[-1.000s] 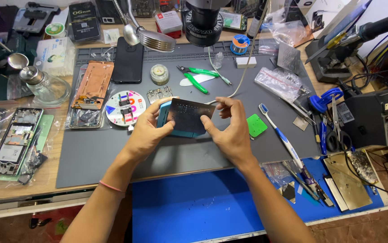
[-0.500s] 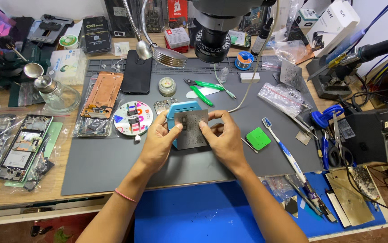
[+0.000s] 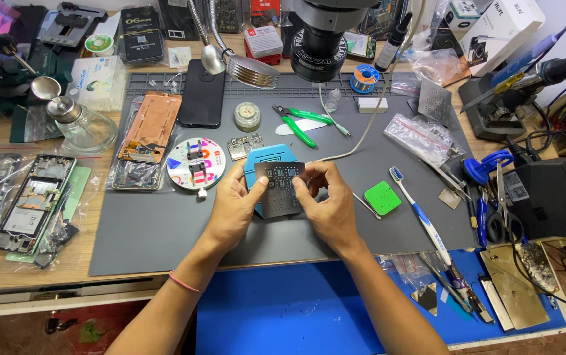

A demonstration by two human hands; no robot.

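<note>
A thin grey metal stencil (image 3: 278,187) with small cut-out patterns lies over a blue holder block (image 3: 271,156) on the grey work mat (image 3: 151,230). My left hand (image 3: 230,204) pinches the stencil's left edge between thumb and fingers. Its right edge is gripped by my right hand (image 3: 325,200). Both forearms reach in from the bottom of the head view. A small circuit board (image 3: 245,146) sits just beyond the blue block.
A microscope head (image 3: 322,39) and a lamp (image 3: 250,69) hang over the mat's far side. Green cutters (image 3: 296,121), a black phone (image 3: 202,92), a round parts dish (image 3: 194,163), a green pad (image 3: 383,197), a toothbrush (image 3: 417,213) and a soldering station (image 3: 559,194) surround my hands.
The stencil has come down from a raised, tilted hold to lie flat over the blue block. Both hands stayed on its edges and drew closer together.
</note>
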